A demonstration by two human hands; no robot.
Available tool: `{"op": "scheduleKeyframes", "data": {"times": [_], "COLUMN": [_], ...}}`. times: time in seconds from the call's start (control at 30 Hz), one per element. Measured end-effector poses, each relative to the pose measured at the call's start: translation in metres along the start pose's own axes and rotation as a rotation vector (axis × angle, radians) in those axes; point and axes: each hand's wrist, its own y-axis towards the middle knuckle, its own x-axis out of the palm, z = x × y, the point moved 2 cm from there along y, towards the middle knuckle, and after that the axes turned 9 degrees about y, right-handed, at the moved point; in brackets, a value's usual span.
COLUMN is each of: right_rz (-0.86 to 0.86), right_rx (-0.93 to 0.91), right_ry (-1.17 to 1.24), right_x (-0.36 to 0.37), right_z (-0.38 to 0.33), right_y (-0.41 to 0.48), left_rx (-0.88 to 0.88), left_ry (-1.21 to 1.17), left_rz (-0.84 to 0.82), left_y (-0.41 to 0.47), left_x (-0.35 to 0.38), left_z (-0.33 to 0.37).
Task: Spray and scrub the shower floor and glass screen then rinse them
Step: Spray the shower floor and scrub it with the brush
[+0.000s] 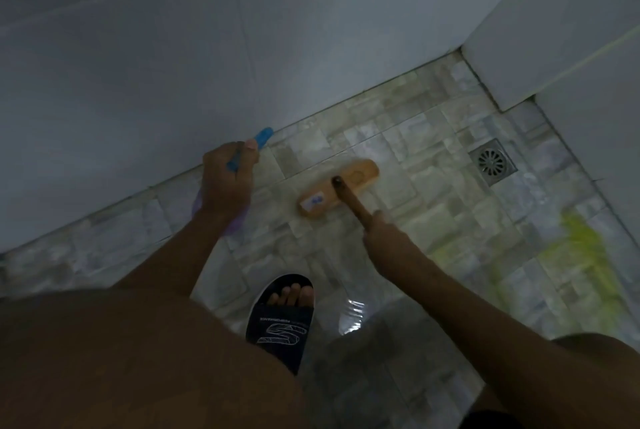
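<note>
Right hand (384,231) is wrapped tight round the wooden brush handle (351,202). The handle angles down to the brush head (339,188), which lies flat on the shower floor (433,151), mid-tile and near the back wall (173,48).

Left hand (227,179) has its fingers curled round the neck of the spray bottle (199,207). The blue nozzle pokes out past the thumb, close to the wall base. The purple body is mostly hidden under our wrist. Bottle is off the floor, just left of the brush head and not touching it.

Surroundings:
- Round-grate drain (492,162) sits right of the brush, well apart, with only tile between them.
- Yellow-green patch (585,241) is smeared on the floor at far right, near the side wall.
- Our foot in a dark slipper (282,318) is planted just behind the brush.
- Wet glint (351,318) shows beside the slipper.

The picture is dim and blurred, so we can't tell how wet the floor is.
</note>
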Motion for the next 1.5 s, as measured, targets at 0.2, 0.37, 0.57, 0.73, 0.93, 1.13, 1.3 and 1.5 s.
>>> {"op": "scheduleKeyframes", "data": {"times": [0.2, 0.37, 0.57, 0.73, 0.93, 1.13, 1.3, 1.5], "right_rz": [0.112, 0.125, 0.07, 0.155, 0.209, 0.161, 0.045, -0.085], "right_rx": [0.266, 0.176, -0.02, 0.208, 0.294, 0.2, 0.162, 0.226], "right_ry": [0.2, 0.345, 0.051, 0.155, 0.232, 0.304, 0.531, 0.981], "right_x": [-0.049, -0.083, -0.045, -0.112, -0.158, -0.08, -0.006, -0.003], "right_z": [0.019, -0.052, -0.05, 0.009, 0.001, -0.034, -0.051, -0.035], "right_y": [0.044, 0.103, 0.088, 0.117, 0.154, 0.11, 0.046, 0.002], "left_rx": [-0.036, -0.027, -0.017, -0.035, -0.025, -0.033, -0.036, 0.143], "left_ry": [-0.019, -0.014, -0.02, -0.043, -0.033, -0.014, 0.063, 0.354], "left_rz": [0.029, 0.016, 0.002, 0.025, 0.013, -0.004, -0.113, -0.199], "left_y": [0.005, 0.003, 0.007, 0.008, 0.007, 0.008, 0.022, 0.015], "left_x": [0.002, 0.005, 0.006, 0.004, 0.004, 0.006, 0.013, 0.032], "left_z": [-0.002, -0.006, -0.007, -0.013, -0.012, -0.008, -0.001, 0.006]}}
